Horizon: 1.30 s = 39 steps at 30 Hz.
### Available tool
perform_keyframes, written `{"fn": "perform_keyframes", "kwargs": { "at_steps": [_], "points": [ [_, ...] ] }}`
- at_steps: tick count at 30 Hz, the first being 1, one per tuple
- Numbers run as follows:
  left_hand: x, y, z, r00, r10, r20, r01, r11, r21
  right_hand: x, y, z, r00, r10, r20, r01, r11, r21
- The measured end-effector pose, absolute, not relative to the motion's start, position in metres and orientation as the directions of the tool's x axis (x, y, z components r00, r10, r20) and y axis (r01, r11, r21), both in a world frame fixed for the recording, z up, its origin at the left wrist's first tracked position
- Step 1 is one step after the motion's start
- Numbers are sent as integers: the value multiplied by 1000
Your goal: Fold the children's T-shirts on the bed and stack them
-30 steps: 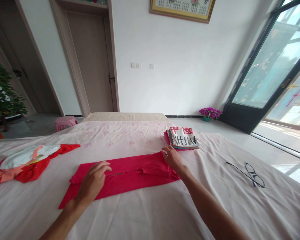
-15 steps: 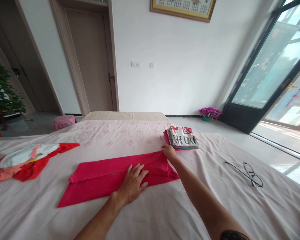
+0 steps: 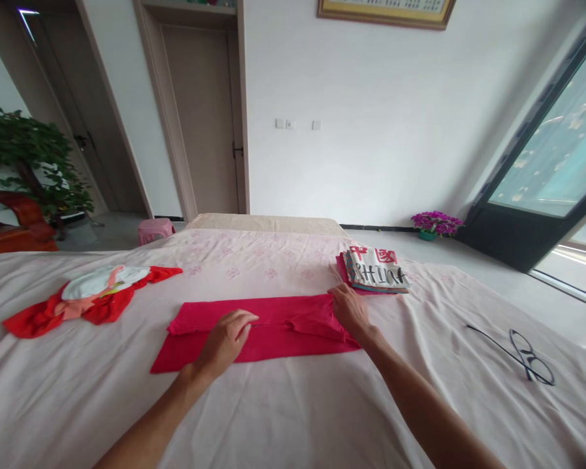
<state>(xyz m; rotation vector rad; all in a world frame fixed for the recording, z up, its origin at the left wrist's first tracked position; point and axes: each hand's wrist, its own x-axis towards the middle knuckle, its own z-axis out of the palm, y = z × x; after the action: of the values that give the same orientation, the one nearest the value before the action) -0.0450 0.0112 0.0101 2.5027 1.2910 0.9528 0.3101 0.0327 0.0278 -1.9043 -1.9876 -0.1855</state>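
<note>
Fingers of left hand [image 3: 226, 342] half-curled, seemingly empty, over crimson garment [image 3: 278, 340]; right hand's [image 3: 350, 310] grip unclear. Likely smoothing; next needs flat edges.

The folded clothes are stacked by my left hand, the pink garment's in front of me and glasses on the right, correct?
Not quite: the head view shows the folded clothes by your right hand. The pink garment and glasses are as you said.
</note>
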Motion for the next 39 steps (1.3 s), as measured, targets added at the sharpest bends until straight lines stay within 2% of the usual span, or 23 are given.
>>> {"fn": "perform_keyframes", "kwargs": {
  "at_steps": [4, 7, 10, 14, 18, 22, 27, 32, 34, 36, 39],
  "points": [
    [-117, 16, 22, 96, 871, 483, 896, -287, 339, 282, -2, 34, -279, 924, 262, 880, 355, -315],
    [-156, 13, 24, -142, 899, 415, 959, 21, 284, 263, -18, 35, -422, 878, 227, 842, 472, -262],
    [-172, 8, 20, -252, 917, 309, 949, 172, 263, 255, -19, 30, -436, 870, 231, 861, 478, -176],
    [-172, 8, 9, -278, 939, 203, 930, 209, 304, 256, -11, 22, -370, 893, 258, 891, 419, -175],
    [-171, 13, 1, -257, 954, 152, 922, 195, 334, 263, -8, 16, -332, 885, 327, 874, 419, -245],
    [-174, 12, 6, -257, 950, 176, 913, 179, 367, 268, -10, 14, -308, 867, 391, 833, 445, -329],
    [-177, 9, 17, -322, 909, 265, 907, 216, 363, 274, -12, 14, -311, 878, 362, 806, 446, -389],
    [-184, 10, 10, -295, 954, 46, 911, 267, 316, 280, -17, 18, -397, 881, 256, 802, 469, -369],
    [-184, 9, 8, -305, 946, 108, 930, 271, 250, 281, -19, 21, -381, 886, 263, 794, 459, -398],
    [-180, 8, 7, -251, 925, 286, 960, 200, 195, 281, -22, 26, -370, 890, 267, 789, 452, -415],
    [-168, 11, 4, -30, 872, 489, 976, -81, 204, 281, -26, 28, -408, 880, 243, 782, 474, -404]
  ]
}}
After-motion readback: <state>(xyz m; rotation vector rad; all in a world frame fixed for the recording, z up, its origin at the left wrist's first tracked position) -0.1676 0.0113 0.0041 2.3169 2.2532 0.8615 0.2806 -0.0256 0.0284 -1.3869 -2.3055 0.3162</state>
